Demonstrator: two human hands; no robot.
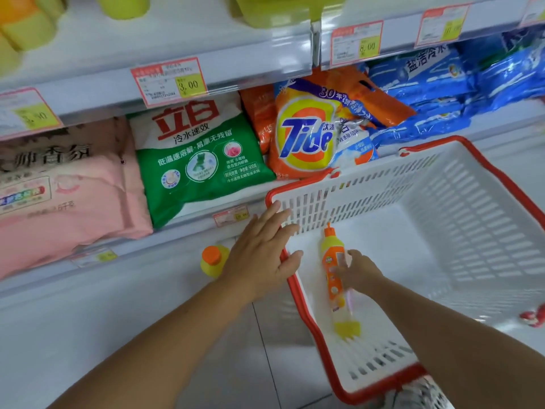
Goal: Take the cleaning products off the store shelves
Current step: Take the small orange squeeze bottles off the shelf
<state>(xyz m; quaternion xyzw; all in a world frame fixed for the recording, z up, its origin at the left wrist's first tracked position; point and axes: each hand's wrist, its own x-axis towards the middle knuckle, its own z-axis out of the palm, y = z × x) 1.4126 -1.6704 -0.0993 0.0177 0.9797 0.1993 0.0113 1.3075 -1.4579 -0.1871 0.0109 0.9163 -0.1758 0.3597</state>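
A white basket with a red rim [454, 231] sits low in front of the shelves. Inside it lies a yellow and orange bottle [336, 278], nozzle pointing away from me. My right hand [358, 271] is curled around the bottle's middle. My left hand [262, 252] is spread open over the basket's near left rim, holding nothing. Just left of that hand, a yellow bottle with an orange cap [213, 260] stands on the bottom shelf. Detergent bags fill the shelf above: pink [67, 202], green and white [197, 157], orange Tide [306, 134], blue [436, 93].
Price tags [169, 81] hang along the shelf edges. Yellow-green bottles [26, 22] stand on the top shelf. The floor [206, 364] below is pale tile. A patterned shoe or fabric [418, 394] shows beside the basket's near corner.
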